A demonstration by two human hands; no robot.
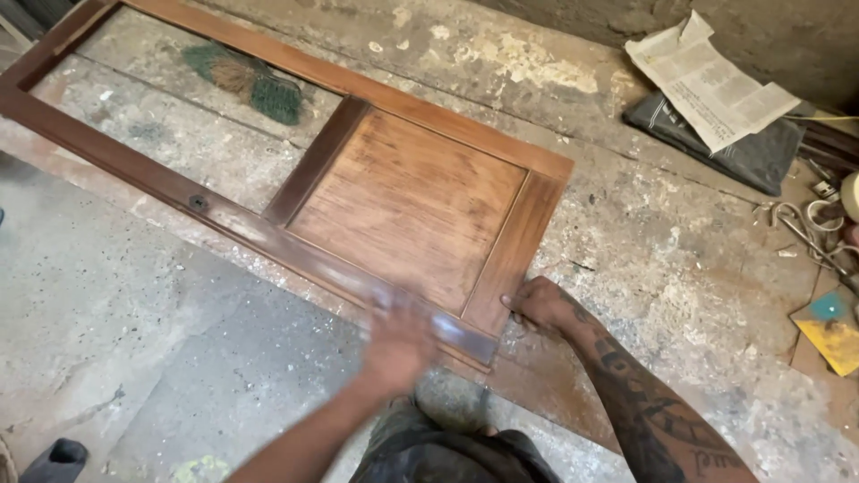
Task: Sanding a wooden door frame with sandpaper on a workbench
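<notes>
Down on the rough, paint-spattered concrete floor [134, 295] lies a long brown wooden door frame [407, 201] with a solid reddish-brown panel at its near end and an open section beyond a cross rail. Both hands work at the near end of this frame. The left hand [398, 344] rests palm down on the near long rail, just short of the frame's near corner; it is blurred, so I cannot tell how its fingers lie or whether they grip anything. The right hand [541, 304], on a tattooed forearm, sits at the frame's near corner with its fingers [517, 306] curled and pressed against the edge of the short end rail, holding nothing loose.

Seen through the frame's open far section, a green and brown bristle brush [246, 79] lies on the floor. A small dark round hole [198, 203] marks the near long rail, about midway along the frame. Well to the right of the frame, by the wall, a folded sheet of newspaper [707, 80] rests on a dark grey folded cloth [725, 143]. Nearer than that, still to the frame's right, lie some metal tools [810, 228] and a yellow and teal flat piece [834, 326].
</notes>
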